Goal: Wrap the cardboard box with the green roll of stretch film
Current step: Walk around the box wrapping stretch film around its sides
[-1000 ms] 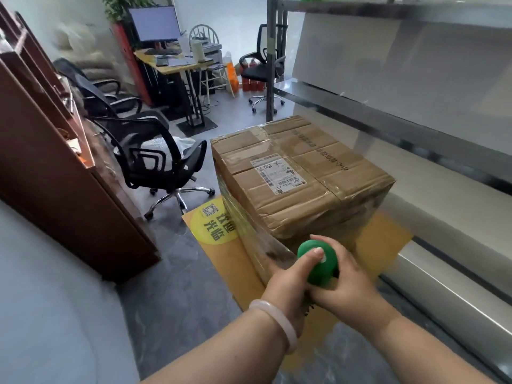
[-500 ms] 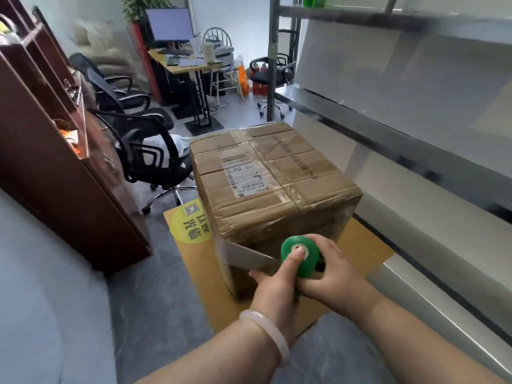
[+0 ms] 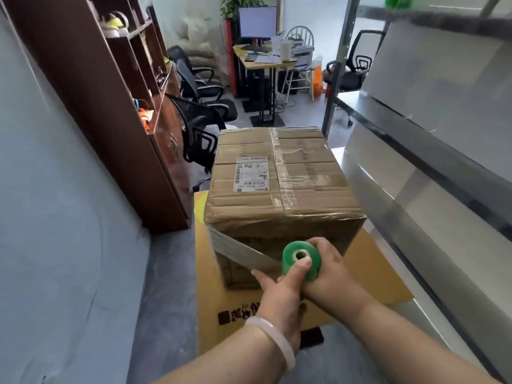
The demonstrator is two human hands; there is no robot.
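A taped cardboard box [image 3: 279, 189] with a white shipping label on top stands on a yellow floor mat [image 3: 368, 275]. The green roll of stretch film [image 3: 300, 259] is held upright in front of the box's near face. My left hand [image 3: 279, 297] grips it from below, thumb on the core's rim. My right hand [image 3: 329, 275] wraps its right side. A band of clear film [image 3: 243, 252] stretches from the roll to the box's near left corner.
A brown wooden cabinet [image 3: 110, 112] lines the left side. A metal shelving rack [image 3: 432, 151] runs close along the right. Black office chairs [image 3: 199, 134] stand behind the box, with a desk and monitor [image 3: 257, 23] further back. Grey floor lies to the left of the mat.
I have stepped around the box, so its near face is now square to me. The roll has moved right along that face, with more film drawn out from the left corner.
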